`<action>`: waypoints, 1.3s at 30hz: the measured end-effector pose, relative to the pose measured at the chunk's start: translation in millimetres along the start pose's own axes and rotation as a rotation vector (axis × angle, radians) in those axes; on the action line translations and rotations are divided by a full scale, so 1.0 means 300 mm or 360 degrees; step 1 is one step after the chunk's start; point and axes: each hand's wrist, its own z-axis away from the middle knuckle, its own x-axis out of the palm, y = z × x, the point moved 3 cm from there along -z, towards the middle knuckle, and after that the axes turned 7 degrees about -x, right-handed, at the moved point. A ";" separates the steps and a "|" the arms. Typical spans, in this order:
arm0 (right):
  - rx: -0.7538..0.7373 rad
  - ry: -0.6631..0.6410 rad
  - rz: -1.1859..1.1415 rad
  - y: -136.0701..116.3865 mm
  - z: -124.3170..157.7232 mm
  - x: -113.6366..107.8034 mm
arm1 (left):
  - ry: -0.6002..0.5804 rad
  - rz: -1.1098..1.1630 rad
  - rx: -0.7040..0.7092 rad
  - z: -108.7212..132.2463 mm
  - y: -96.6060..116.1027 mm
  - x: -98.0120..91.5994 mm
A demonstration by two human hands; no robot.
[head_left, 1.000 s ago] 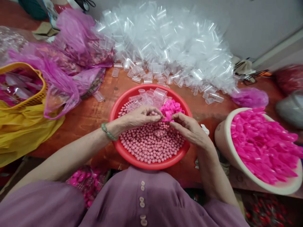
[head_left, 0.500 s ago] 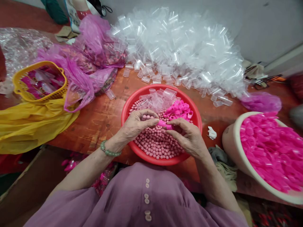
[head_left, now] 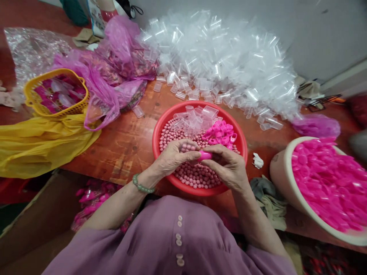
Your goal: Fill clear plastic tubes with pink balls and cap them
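Over the red basin (head_left: 156,139), my two hands meet at a bright pink plastic piece (head_left: 204,155). My left hand (head_left: 169,157), with a green bead bracelet at the wrist, is closed round what looks like a clear plastic tube (head_left: 189,146) with pink beads in it. The fingers partly hide it. Thumb and fingers of my right hand (head_left: 229,165) pinch the pink piece at the tube's right end. Below lie loose pink beads (head_left: 197,176). Clear tubes (head_left: 197,119) and several pink plastic pieces (head_left: 219,131) sit on the beads at the basin's far side.
A large heap of clear tubes (head_left: 229,61) covers the table's back. On the right stands a white bucket (head_left: 282,164) of pink pieces, near a crumpled white scrap (head_left: 257,160). A yellow basket (head_left: 57,112), purple bag (head_left: 104,99) and yellow bag (head_left: 43,145) lie left.
The view has shifted slightly, so the table things sit a little farther right. Both hands stay together at the pink piece, which is now turned and more covered by the fingers.
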 end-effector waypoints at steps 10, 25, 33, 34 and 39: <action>-0.0601 -0.0235 0.0601 -0.041 -0.033 0.002 | -0.0331 -0.0148 -0.0238 0.006 -0.005 -0.018; 0.0008 0.0104 0.0202 -0.034 -0.058 -0.038 | -0.0156 -0.0184 -0.0132 0.021 0.017 -0.012; -0.0065 0.0210 0.0057 -0.018 -0.062 0.095 | -0.0269 -0.0120 0.0019 0.026 0.020 -0.002; -0.0122 0.0176 0.0097 -0.025 -0.066 0.102 | -0.0278 -0.0115 0.0031 0.027 0.019 -0.002; -0.0222 0.0108 0.0254 -0.034 -0.067 0.090 | -0.0334 -0.0083 -0.0011 0.027 0.012 0.000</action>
